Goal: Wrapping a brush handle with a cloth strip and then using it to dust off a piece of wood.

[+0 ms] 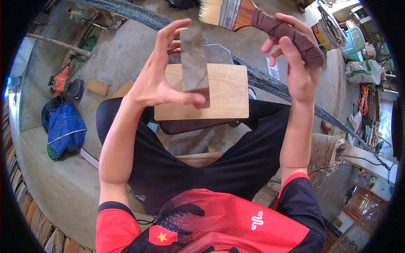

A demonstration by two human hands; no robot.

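My left hand grips a grey-brown rectangular block, its thumb across the lower end and its fingers behind the upper end. Whether the block is wood or stone I cannot tell. In my right hand lies a wide paintbrush with pale bristles, a metal ferrule and a handle wrapped in dark brown material. The bristles point left, toward the block, and stay apart from it. Beneath the block is a pale wooden board with a smooth face, resting on a dark support between my knees.
A dark rope-like band stretches diagonally across behind the board. On the left floor lie a blue bundle, an orange machine and a wood offcut. At right stand a bucket, a turquoise container and a white sack.
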